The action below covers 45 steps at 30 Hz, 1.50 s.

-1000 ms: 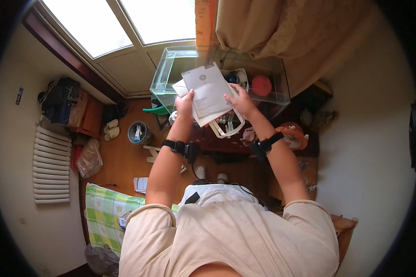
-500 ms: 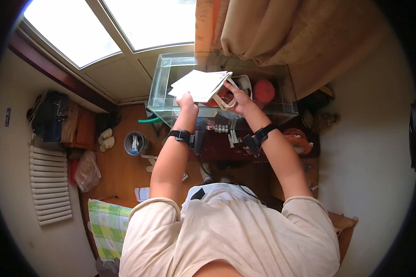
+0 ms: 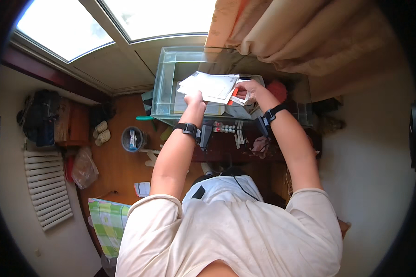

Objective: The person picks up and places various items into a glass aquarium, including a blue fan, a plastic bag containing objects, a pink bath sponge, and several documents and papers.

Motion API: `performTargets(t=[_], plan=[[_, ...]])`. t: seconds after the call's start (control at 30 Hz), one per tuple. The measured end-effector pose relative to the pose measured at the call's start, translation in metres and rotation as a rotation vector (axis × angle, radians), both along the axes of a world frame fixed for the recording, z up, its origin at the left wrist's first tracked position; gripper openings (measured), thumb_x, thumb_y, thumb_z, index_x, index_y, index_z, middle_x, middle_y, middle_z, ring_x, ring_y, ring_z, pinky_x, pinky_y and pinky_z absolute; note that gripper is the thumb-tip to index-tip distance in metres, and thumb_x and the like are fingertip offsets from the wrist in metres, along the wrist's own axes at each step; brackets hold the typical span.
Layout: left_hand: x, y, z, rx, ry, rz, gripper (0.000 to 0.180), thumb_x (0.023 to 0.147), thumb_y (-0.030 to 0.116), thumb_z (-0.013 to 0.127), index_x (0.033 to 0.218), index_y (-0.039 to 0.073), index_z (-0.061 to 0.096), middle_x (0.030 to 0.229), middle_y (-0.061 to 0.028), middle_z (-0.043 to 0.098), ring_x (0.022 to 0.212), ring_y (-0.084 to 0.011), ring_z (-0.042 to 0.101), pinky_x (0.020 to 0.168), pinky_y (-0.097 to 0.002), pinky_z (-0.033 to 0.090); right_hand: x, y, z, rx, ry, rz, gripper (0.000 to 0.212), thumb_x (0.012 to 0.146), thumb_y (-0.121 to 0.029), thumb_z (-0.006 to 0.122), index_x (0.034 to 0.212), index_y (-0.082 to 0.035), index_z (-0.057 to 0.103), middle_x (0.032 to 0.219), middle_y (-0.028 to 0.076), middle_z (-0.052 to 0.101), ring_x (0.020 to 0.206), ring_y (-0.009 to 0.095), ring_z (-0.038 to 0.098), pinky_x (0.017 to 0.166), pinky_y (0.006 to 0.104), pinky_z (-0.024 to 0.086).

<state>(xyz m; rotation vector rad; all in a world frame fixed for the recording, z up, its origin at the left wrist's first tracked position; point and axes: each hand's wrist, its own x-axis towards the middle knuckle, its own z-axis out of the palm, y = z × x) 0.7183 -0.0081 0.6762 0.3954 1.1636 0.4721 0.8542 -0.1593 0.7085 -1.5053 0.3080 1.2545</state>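
Grip of left hand (image 3: 195,99) closed on near edge of white papers (image 3: 212,85), over glass tank (image 3: 162,83); right hand (image 3: 250,87) bent beside orange-red piece (image 3: 234,96), hold not possible to tell. By judgement, handling only partly done: papers lifted, release not yet done. Below, pale flat thing (image 3: 211,109); nearer to body, dark red worktop (image 3: 286,151).

A head-worn fisheye looks down on the hands (image 3: 195,99) (image 3: 248,88).

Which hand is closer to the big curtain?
The right hand, at the right end of the white papers. The left hand is farther from the curtain, holding the papers by their near edge.
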Motion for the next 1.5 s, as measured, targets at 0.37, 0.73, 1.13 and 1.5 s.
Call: performTargets(t=[0.37, 0.73, 1.13, 1.5], plan=[[0.029, 0.047, -0.057, -0.259, 0.006, 0.107, 0.028, 0.086, 0.0, 0.041, 0.112, 0.006, 0.047, 0.107, -0.0152, 0.055, 0.092, -0.033, 0.058, 0.072, -0.0571, 0.049, 0.041, 0.062, -0.075, -0.14, 0.025, 0.128, 0.021, 0.076, -0.008, 0.065, 0.096, -0.006, 0.058, 0.09, 0.01, 0.064, 0.08, 0.022, 0.063, 0.072, 0.0366, 0.052], [0.021, 0.077, -0.103, 0.295, 0.53, -0.723, 0.019, 0.074, 0.004, 0.048, 0.091, -0.003, 0.052, 0.092, -0.0222, 0.057, 0.083, -0.0319, 0.056, 0.074, -0.0361, 0.045, 0.042, 0.121, -0.159, -0.276, 0.046, 0.28, 0.02, 0.079, 0.001, 0.053, 0.098, 0.002, 0.053, 0.091, 0.015, 0.06, 0.08, 0.029, 0.063, 0.067, 0.0459, 0.054], [0.036, 0.094, -0.163, 0.555, 0.867, -1.225, 0.041, 0.07, 0.007, 0.055, 0.109, -0.002, 0.047, 0.097, -0.028, 0.056, 0.096, -0.0385, 0.053, 0.078, -0.0415, 0.042, 0.043, 0.161, -0.286, -0.484, -0.305, 0.492, 0.036, 0.073, -0.005, 0.055, 0.107, 0.004, 0.051, 0.099, 0.02, 0.057, 0.083, 0.027, 0.062, 0.068, 0.0352, 0.05], [0.059, 0.084, -0.219, -0.425, 0.559, -0.255, 0.045, 0.08, 0.025, 0.038, 0.117, 0.0, 0.045, 0.121, -0.0209, 0.048, 0.108, -0.0285, 0.047, 0.091, -0.0365, 0.036, 0.059, 0.124, -0.368, -0.194, -0.118, 0.076, 0.032, 0.075, -0.015, 0.062, 0.103, -0.004, 0.053, 0.097, 0.013, 0.058, 0.081, 0.024, 0.059, 0.07, 0.0369, 0.049]])
